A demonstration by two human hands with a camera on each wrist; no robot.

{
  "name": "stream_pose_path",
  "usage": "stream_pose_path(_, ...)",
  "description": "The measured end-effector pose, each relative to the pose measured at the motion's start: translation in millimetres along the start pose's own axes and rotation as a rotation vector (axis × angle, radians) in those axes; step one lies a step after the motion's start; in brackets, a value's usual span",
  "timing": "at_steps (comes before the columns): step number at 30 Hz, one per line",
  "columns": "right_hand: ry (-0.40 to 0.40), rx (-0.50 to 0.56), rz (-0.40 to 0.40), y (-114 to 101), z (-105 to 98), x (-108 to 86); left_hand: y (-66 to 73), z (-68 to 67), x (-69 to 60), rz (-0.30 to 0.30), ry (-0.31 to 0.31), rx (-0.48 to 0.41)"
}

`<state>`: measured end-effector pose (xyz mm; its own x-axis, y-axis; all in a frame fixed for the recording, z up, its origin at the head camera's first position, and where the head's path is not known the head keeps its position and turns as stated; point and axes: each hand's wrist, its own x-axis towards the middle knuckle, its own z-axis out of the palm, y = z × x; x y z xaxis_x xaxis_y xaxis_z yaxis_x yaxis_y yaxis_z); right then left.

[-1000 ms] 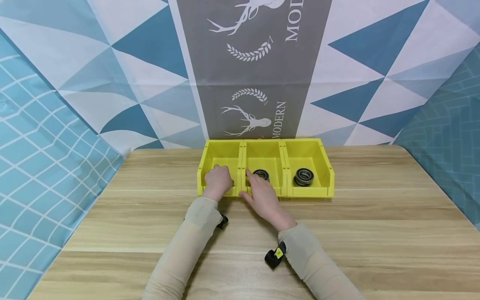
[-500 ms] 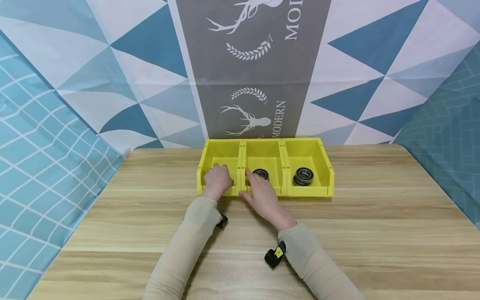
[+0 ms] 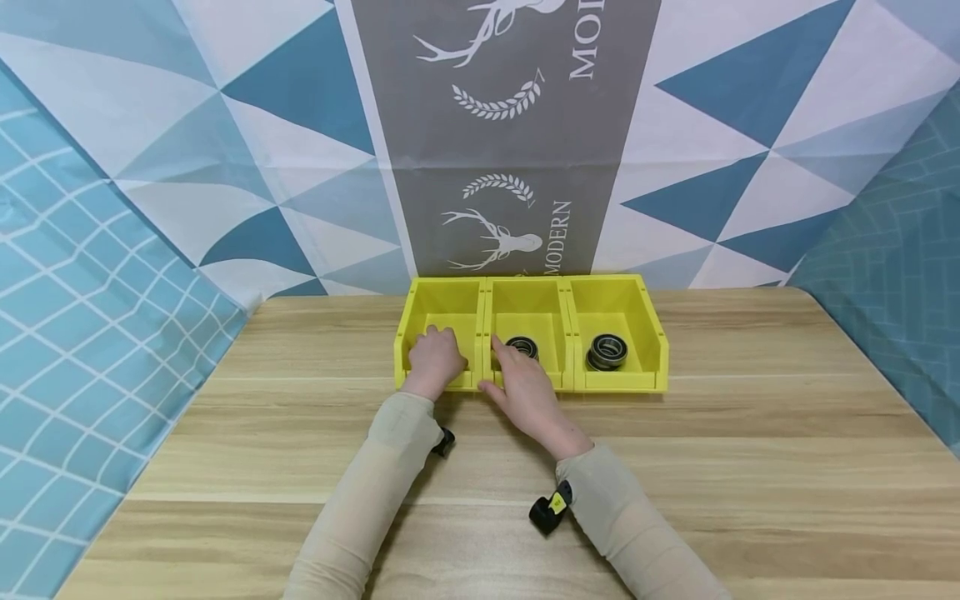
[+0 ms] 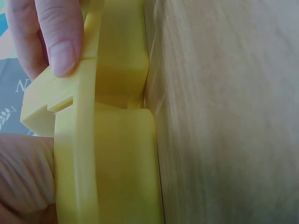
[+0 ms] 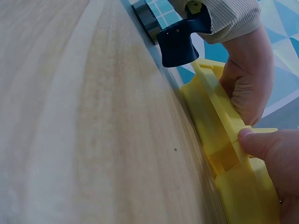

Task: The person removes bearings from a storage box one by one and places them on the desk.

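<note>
Three yellow bins stand side by side. My left hand reaches over the left bin's front with fingers bent down inside; its fingertips and anything in them are hidden. My right hand lies across the middle bin's front, fingers fairly straight near the divider, its thumb touching the front rim. In the left wrist view, the right thumb rests on the yellow rim, with part of my left hand below. The right wrist view shows my left hand behind the rim and my right hand on it.
A dark ring-shaped bearing lies in the middle bin, partly behind my right hand. The right bin holds stacked bearings. The bins stand at the back of the wooden table, before a patterned wall covering.
</note>
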<state>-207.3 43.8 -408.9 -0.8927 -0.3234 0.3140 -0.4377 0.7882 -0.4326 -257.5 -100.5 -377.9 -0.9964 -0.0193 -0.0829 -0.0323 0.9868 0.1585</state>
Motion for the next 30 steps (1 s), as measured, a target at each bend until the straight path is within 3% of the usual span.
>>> stream_pose_path(7, -0.002, -0.004, 0.002, 0.0, 0.0, 0.2, 0.5, -0.8, -0.5, 0.009, 0.019, -0.006)
stream_pose_path(17, 0.012, -0.004, -0.013, -0.5, -0.6, 1.3, 1.9, 0.7, -3.7, 0.052, 0.148, 0.008)
stream_pose_path(30, 0.015, -0.021, -0.016, -0.1, 0.1, -0.3, 0.1, 1.5, -4.8, 0.100, 0.201, -0.015)
